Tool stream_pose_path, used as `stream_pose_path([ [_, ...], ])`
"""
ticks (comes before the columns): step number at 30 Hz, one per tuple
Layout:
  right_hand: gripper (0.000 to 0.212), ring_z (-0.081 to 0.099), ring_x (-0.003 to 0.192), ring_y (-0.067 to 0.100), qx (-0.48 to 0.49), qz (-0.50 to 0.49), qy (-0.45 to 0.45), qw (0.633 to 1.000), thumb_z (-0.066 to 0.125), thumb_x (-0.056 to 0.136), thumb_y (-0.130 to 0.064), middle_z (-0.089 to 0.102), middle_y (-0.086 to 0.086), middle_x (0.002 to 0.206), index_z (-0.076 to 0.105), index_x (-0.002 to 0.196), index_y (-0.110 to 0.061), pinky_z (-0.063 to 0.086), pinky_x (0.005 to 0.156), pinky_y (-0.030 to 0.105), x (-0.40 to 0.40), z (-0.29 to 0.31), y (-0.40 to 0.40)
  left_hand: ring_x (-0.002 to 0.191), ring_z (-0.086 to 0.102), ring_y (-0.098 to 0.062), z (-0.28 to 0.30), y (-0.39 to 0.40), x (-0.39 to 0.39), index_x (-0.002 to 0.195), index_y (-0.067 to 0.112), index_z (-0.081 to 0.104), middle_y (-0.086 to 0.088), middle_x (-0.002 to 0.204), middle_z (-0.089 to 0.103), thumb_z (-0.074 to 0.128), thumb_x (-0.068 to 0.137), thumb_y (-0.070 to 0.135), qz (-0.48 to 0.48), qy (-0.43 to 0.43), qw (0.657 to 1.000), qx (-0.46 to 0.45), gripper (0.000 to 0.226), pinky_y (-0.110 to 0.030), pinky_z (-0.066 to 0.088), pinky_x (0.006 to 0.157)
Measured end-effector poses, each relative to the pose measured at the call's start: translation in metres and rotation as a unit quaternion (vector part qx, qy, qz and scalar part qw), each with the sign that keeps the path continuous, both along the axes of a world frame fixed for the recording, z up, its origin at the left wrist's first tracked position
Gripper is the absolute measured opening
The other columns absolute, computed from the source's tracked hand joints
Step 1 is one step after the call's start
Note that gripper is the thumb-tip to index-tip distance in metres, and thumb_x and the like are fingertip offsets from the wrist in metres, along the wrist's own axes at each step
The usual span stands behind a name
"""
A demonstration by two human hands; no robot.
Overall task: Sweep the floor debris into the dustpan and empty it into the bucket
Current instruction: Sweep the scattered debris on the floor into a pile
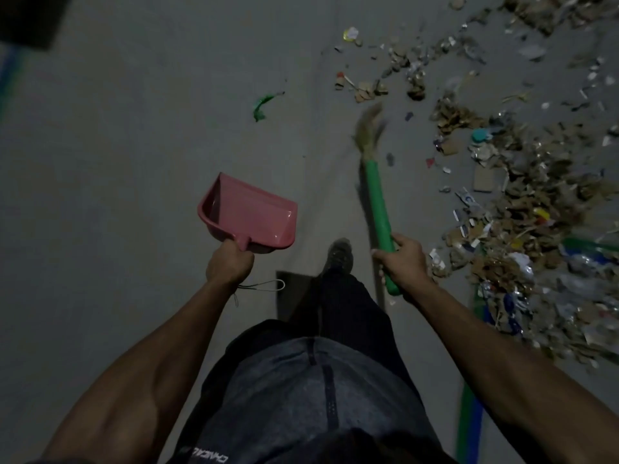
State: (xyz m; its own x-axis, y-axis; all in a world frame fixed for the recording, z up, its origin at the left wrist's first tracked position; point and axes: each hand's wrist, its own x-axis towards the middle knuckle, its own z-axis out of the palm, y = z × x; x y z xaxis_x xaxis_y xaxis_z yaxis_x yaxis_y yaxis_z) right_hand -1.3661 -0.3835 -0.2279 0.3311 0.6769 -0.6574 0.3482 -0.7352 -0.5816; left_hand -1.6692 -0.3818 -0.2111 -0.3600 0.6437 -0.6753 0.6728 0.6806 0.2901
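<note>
My left hand (229, 262) grips the handle of a pink dustpan (249, 214), held above the floor with its inside bare. A thin cord loop hangs below that wrist. My right hand (403, 262) grips the green handle of a short broom (376, 195). Its straw head (368, 128) points away from me, blurred, just left of a wide spread of debris (522, 202): cardboard scraps, paper, foil and plastic bits over the grey floor on the right. No bucket is in view.
A green wrapper (263, 103) lies alone on the floor ahead. A green and blue pole (470, 426) runs along the floor at lower right. A dark object (30, 18) fills the top left corner. My foot (340, 254) steps between my hands.
</note>
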Motion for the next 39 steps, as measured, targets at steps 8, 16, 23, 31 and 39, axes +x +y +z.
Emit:
stream_pose_path([
  [8, 0.058, 0.067, 0.081, 0.034, 0.005, 0.294, -0.028, 0.956, 0.064, 0.082, -0.014, 0.067, 0.013, 0.102, 0.052, 0.138, -0.020, 0.058, 0.071, 0.044, -0.059, -0.032, 0.115, 0.086, 0.065, -0.040, -0.016, 0.077, -0.019, 0.099, 0.001, 0.057, -0.023, 0.096, 0.066, 0.051, 0.083, 0.019, 0.058, 0.030, 0.998, -0.016, 0.025, -0.049, 0.055, 0.082],
  [16, 0.059, 0.065, 0.083, 0.030, -0.077, 0.255, 0.027, 0.964, 0.067, 0.079, -0.015, 0.066, 0.008, 0.098, 0.054, 0.137, -0.017, 0.053, 0.073, 0.032, -0.104, -0.090, 0.263, 0.086, 0.064, -0.039, -0.040, 0.176, -0.023, 0.098, 0.005, 0.055, -0.020, 0.094, 0.065, 0.051, 0.083, 0.019, 0.097, 0.048, 0.993, -0.044, 0.021, -0.049, 0.056, 0.080],
  [23, 0.042, 0.049, 0.046, 0.022, -0.121, -0.055, 0.150, 0.980, 0.062, 0.084, 0.005, 0.055, 0.016, 0.073, 0.057, 0.125, 0.001, 0.042, 0.040, 0.026, -0.058, -0.120, 0.334, 0.081, 0.064, -0.037, -0.055, 0.248, -0.002, 0.096, 0.008, 0.054, -0.016, 0.089, 0.064, 0.049, 0.083, 0.019, 0.071, 0.045, 0.996, -0.038, 0.017, -0.046, 0.056, 0.076],
  [31, 0.016, 0.044, 0.045, 0.019, -0.067, -0.350, 0.142, 0.924, 0.058, 0.086, 0.010, 0.046, 0.012, 0.063, 0.049, 0.077, -0.001, 0.037, 0.036, 0.019, 0.037, -0.108, 0.390, 0.074, 0.063, -0.031, -0.065, 0.297, 0.031, 0.090, 0.010, 0.053, -0.013, 0.083, 0.064, 0.049, 0.086, 0.016, 0.018, 0.039, 0.999, -0.025, 0.008, -0.036, 0.049, 0.064],
  [39, 0.027, 0.043, 0.033, 0.016, 0.007, -0.333, 0.128, 0.934, 0.057, 0.084, 0.009, 0.047, 0.010, 0.058, 0.053, 0.074, -0.015, 0.037, 0.035, 0.021, 0.028, -0.063, 0.335, 0.093, 0.060, -0.038, -0.058, 0.308, 0.051, 0.105, 0.008, 0.054, -0.018, 0.102, 0.062, 0.050, 0.085, 0.019, -0.021, 0.073, 0.997, -0.026, 0.023, -0.041, 0.048, 0.080],
])
